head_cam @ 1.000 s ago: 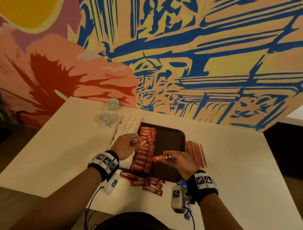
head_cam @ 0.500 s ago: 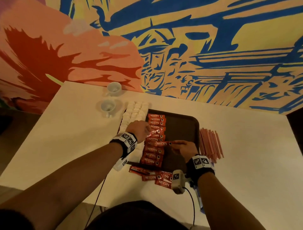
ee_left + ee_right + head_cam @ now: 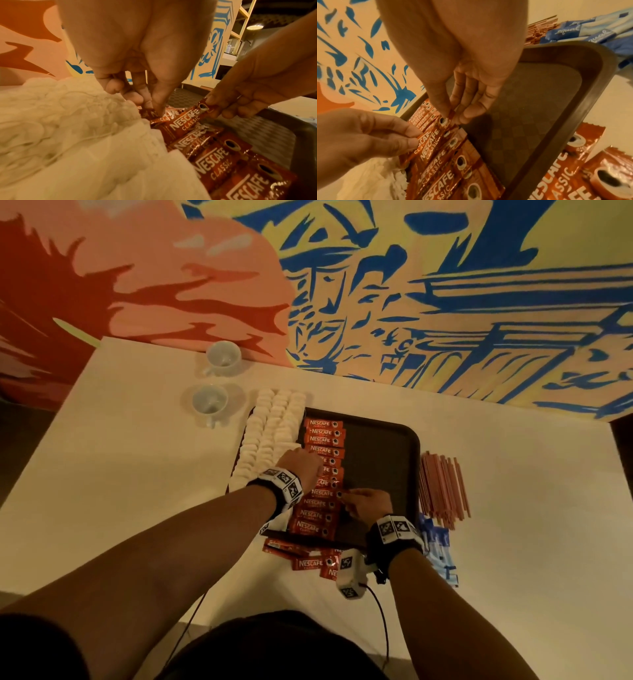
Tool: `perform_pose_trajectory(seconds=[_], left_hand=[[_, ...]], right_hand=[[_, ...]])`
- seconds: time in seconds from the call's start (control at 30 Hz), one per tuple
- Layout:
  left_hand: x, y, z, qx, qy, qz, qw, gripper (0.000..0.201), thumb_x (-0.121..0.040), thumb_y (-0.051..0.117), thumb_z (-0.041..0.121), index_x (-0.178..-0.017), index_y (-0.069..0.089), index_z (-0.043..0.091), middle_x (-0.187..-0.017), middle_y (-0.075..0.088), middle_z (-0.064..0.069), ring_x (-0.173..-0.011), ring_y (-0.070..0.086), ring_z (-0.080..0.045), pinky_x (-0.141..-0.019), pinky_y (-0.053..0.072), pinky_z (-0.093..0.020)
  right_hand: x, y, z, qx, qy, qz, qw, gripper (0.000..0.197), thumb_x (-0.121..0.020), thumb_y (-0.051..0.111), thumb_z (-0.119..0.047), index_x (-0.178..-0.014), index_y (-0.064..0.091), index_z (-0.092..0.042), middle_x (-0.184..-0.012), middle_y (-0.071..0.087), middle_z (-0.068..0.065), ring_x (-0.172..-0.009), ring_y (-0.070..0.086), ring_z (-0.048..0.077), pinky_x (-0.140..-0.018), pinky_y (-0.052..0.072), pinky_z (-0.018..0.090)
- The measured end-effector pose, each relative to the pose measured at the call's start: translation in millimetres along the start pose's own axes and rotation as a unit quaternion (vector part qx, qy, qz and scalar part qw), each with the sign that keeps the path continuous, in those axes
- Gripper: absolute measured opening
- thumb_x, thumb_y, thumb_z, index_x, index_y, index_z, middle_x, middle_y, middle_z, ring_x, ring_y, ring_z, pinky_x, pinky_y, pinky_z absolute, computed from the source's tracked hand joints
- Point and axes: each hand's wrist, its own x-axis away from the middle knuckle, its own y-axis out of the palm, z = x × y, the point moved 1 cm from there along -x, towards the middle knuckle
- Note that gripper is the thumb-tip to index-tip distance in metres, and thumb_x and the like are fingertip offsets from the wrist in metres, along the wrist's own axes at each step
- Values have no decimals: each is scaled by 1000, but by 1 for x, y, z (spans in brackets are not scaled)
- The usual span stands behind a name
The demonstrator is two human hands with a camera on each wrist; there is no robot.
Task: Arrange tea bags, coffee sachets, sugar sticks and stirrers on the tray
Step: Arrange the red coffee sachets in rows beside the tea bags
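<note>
A dark brown tray (image 3: 380,446) lies on the white table. Rows of white tea bags (image 3: 270,433) fill its left side. Beside them runs a column of red Nescafe coffee sachets (image 3: 323,440). One sachet (image 3: 325,493) lies across this column, slightly raised at its right end (image 3: 185,121). My right hand (image 3: 346,496) pinches that right end between thumb and fingers (image 3: 452,117). My left hand (image 3: 318,470) pinches the sachet's left part (image 3: 414,139), its fingertips down among the sachets (image 3: 154,108). The right half of the tray is bare.
Loose coffee sachets (image 3: 308,561) lie on the table in front of the tray. Reddish stirrers (image 3: 443,487) lie right of the tray, blue sugar sticks (image 3: 438,549) below them. Two white cups (image 3: 224,358) (image 3: 209,402) stand at the back left. A painted wall closes the far side.
My right hand has carried the sachet left from above the tray's middle into the column. My left hand now holds its left end. The head view has tilted down.
</note>
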Motion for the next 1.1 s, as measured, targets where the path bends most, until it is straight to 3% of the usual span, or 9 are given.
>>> perform_pose_trajectory(seconds=[0.2, 0.3, 0.4, 0.5, 0.6, 0.73, 0.83, 0.93, 1.1], left_hand=[[-4, 5, 3, -50, -8, -3, 999, 20, -97, 54, 19, -110, 69, 21, -118, 56, -14, -100, 62, -27, -93, 54, -37], [-4, 3, 6, -54, -8, -4, 999, 18, -97, 56, 17, -110, 68, 16, -119, 56, -16, -96, 63, -27, -88, 56, -36], [-3, 1, 8, -48, -4, 3, 999, 16, -97, 57, 16, -109, 68, 14, -116, 60, -14, -103, 60, -25, -88, 56, -35], [2, -8, 10, -19, 9, 33, 999, 16, -96, 57, 14, -103, 71, 14, -108, 65, -9, -108, 57, -23, -88, 55, -33], [17, -24, 9, 36, 21, 67, 997, 16, -93, 62, 19, -105, 73, 20, -113, 66, -5, -107, 59, -21, -91, 54, -34], [56, -41, 1, 120, 61, 115, 984, 17, -92, 66, 25, -109, 72, 23, -107, 64, 8, -101, 53, -11, -88, 45, -28], [96, -36, -6, 124, 75, 113, 983, 17, -94, 63, 26, -109, 71, 23, -105, 67, 6, -94, 52, -10, -85, 45, -29], [131, -13, -11, 106, 57, 60, 991, 21, -96, 61, 28, -115, 69, 24, -111, 66, 5, -101, 55, -13, -92, 45, -30], [169, 45, -9, 54, 37, -31, 997, 30, -96, 57, 32, -126, 63, 27, -124, 63, 1, -119, 55, -21, -100, 45, -35]], right_hand=[[1, -1, -6, 58, -12, 6, 998, 13, -84, 82, -26, -93, 76, -18, -85, 73, 1, -78, 66, 15, -84, 59, 37], [5, -4, -9, 83, -14, -3, 996, 8, -85, 80, -26, -88, 75, -21, -86, 71, 0, -82, 66, 16, -90, 59, 39], [10, -10, -14, 114, -19, -25, 993, 9, -85, 80, -28, -88, 76, -21, -88, 71, 1, -88, 65, 19, -93, 58, 42], [20, -20, -20, 158, -39, -26, 986, 21, -89, 76, -26, -108, 74, -19, -108, 71, 5, -103, 66, 23, -97, 56, 43], [36, -37, -28, 191, -84, -15, 978, 37, -93, 70, -26, -128, 65, -18, -125, 65, 4, -114, 63, 23, -99, 53, 39], [66, -64, -27, 284, -221, -23, 933, 35, -97, 66, -28, -130, 63, -19, -131, 63, 0, -119, 59, 17, -104, 47, 36], [87, -75, -9, 346, -249, -36, 904, 32, -97, 66, -28, -128, 63, -22, -127, 64, -3, -113, 60, 13, -101, 49, 32], [99, -76, 15, 407, -243, -66, 878, 35, -96, 66, -24, -131, 61, -21, -129, 64, -1, -115, 61, 17, -103, 49, 34], [109, -57, 51, 521, -256, -112, 807, 41, -98, 62, -26, -138, 57, -22, -139, 56, 1, -126, 54, 21, -110, 43, 36]])
